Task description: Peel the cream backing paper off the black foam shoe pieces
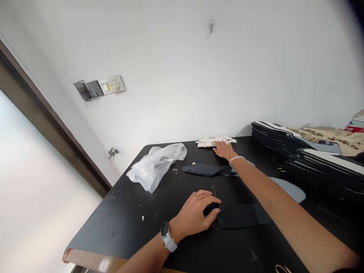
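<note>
Far left, a dark brown frame (48,129) runs diagonally past a bright, washed-out opening. On the white wall beside it sits a row of switch plates with a round dial (116,84); the yellow label on one plate (105,87) is too small to read. A small metal bracket (113,153) is fixed lower down.

On the black worktable (113,223), a crumpled clear plastic bag (156,167) lies toward the back left. The left hand (193,212), with a white-strapped smartwatch (167,237) on the wrist, is cupped with its fingers curled downward, pressing on the near end of a flat black fabric piece (241,216). Nothing is pinched; the fabric runs out to the right of the hand. The watch face shows nothing legible.

Farther back, the right hand (224,149), with a beaded bracelet (236,160), lies spread and flat, fingertips touching a pile of white paper cut-outs (216,141). A dark denim-like strip (207,170) lies just below that hand, partly under the wrist.

To the right are a grey fabric piece (290,189), stacks of black cut pieces (327,170), patterned beige cloth (327,138) and a red-and-white object (356,125), cut off by the edge.
</note>
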Demonstrator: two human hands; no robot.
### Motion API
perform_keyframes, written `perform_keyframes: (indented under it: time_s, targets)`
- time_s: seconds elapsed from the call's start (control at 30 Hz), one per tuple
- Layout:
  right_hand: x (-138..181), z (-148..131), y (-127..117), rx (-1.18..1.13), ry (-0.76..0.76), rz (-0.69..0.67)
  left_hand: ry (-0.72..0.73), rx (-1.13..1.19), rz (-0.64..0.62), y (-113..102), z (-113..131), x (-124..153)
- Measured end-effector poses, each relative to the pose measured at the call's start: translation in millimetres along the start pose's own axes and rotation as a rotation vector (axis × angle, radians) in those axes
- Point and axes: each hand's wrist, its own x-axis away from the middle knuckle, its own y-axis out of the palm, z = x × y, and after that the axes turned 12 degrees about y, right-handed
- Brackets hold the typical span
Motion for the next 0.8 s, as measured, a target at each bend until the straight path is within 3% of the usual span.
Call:
perform_keyframes:
  time_s: [0.27, 0.63, 0.8]
  targets:
    - [-4.6, 7.1, 3.7, 0.11, -0.062, 0.013, 0.017, 0.004, 0.002, -0.1, -0.5, -1.9]
    - [-2.4, 14.0, -9.4, 0.098, -0.125, -0.125, 0.019, 0.026, 0.048, 2.4, -6.8, -0.7]
    - [11.2, 14.5, -23.3, 0.101, -0.155, -0.063, 0.033, 0.089, 0.089, 1.3, -7.2, 0.1]
